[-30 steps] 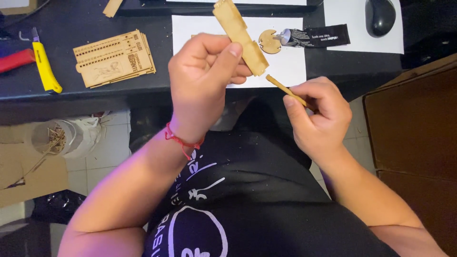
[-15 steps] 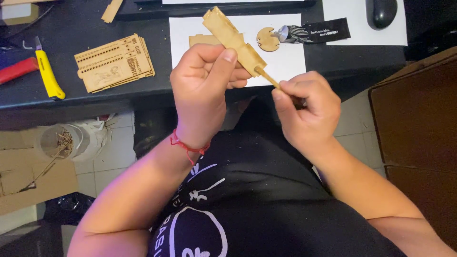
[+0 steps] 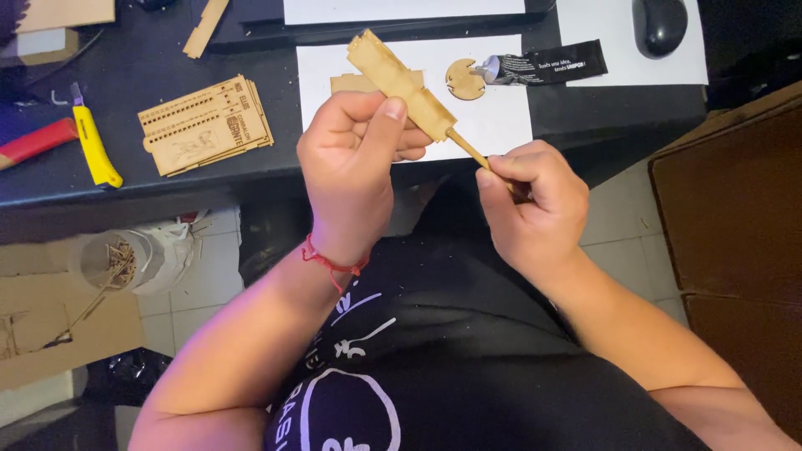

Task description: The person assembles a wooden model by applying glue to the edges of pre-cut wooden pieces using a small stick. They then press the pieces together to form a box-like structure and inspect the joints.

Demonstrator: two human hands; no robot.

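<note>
Wooden stick (image 3: 468, 149) is pinched in the closed right hand (image 3: 530, 200) and set into the end of the long wooden piece (image 3: 401, 77) gripped by the left hand (image 3: 355, 159), while cut sheets (image 3: 205, 125), a round disc (image 3: 464, 79) and the glue tube (image 3: 543, 65) lie unused on the desk (image 3: 150, 58) beyond, so assembly is judged partly done.

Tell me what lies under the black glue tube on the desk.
The black glue tube lies across two white paper sheets, its nozzle touching a round wooden disc. The dark desk is beneath; anything directly under the tube is hidden.

Single head view — looks steeply down, close over lap, hands, dark desk (image 3: 150, 179) edge.
</note>
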